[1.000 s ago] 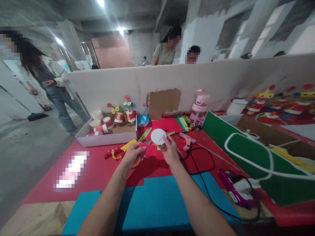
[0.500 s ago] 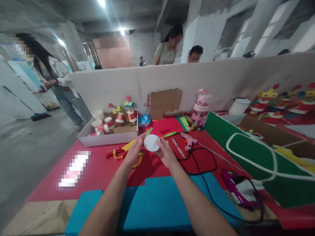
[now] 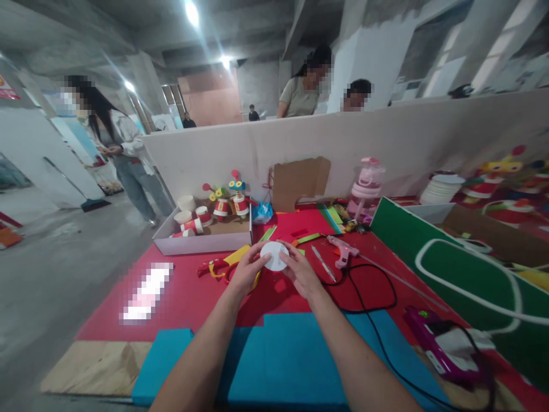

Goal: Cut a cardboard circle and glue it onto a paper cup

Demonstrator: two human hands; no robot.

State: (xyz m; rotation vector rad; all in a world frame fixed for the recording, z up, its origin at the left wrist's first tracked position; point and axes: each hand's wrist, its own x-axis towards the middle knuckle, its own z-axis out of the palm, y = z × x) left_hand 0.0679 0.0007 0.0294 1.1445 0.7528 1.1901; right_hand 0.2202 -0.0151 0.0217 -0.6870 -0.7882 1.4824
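Both my hands hold a small white round cup bottom [image 3: 274,255] above the red mat [image 3: 189,297]. My left hand [image 3: 246,270] grips its left edge with closed fingers. My right hand [image 3: 301,273] grips its right edge, fingers curled round it. Just left of my hands lie yellow and red foam pieces [image 3: 223,264]. A pink glue gun [image 3: 343,252] lies to the right of the cup, its black cord [image 3: 369,297] looping over the mat.
A white box [image 3: 201,243] with red paper-cup figures stands at the back left. Blue foam sheets [image 3: 283,360] lie near me. A green board [image 3: 450,274] and a purple glue gun [image 3: 441,349] are on the right. A pink bottle [image 3: 366,186] stands by the partition; people stand beyond.
My left hand let go of the red piece and joined the right on the white cup. The camera view shifted left, so everything moved right in the picture.
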